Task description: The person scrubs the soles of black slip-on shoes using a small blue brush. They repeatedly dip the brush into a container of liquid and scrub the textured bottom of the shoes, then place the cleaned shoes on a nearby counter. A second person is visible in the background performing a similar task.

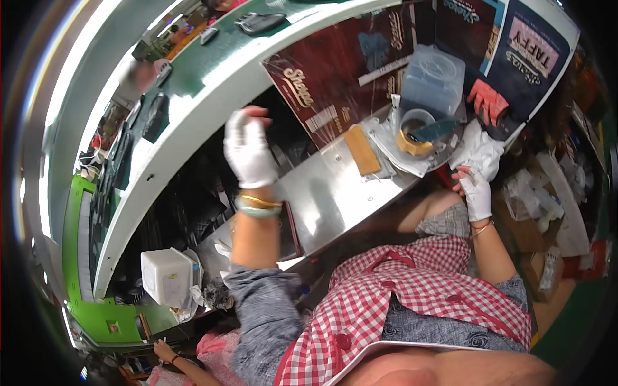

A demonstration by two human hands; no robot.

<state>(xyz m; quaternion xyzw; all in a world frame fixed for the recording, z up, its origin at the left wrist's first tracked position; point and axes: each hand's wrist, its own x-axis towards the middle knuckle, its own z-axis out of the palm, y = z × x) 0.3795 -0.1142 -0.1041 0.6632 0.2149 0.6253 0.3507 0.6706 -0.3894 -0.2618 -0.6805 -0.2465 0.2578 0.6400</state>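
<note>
The white-gloved left hand (250, 151) is hovering near a maroon cardboard panel (341, 67), the white-gloved right hand (475, 193) beside crumpled white sheeting (481, 149); I cannot tell either grip's closure. A tan rectangular block (362, 151) is lying flat on the shiny metal surface (322, 177), presumably for easy reach.

We had room to pass a hand over the bare middle of the metal bench (331, 196), right of the left hand (250, 154), but a tan block (362, 151), yellow ring (414, 147) and clear plastic box (432, 80) crowded its right end, and a dark red carton (341, 71) walled off the far side there.
</note>
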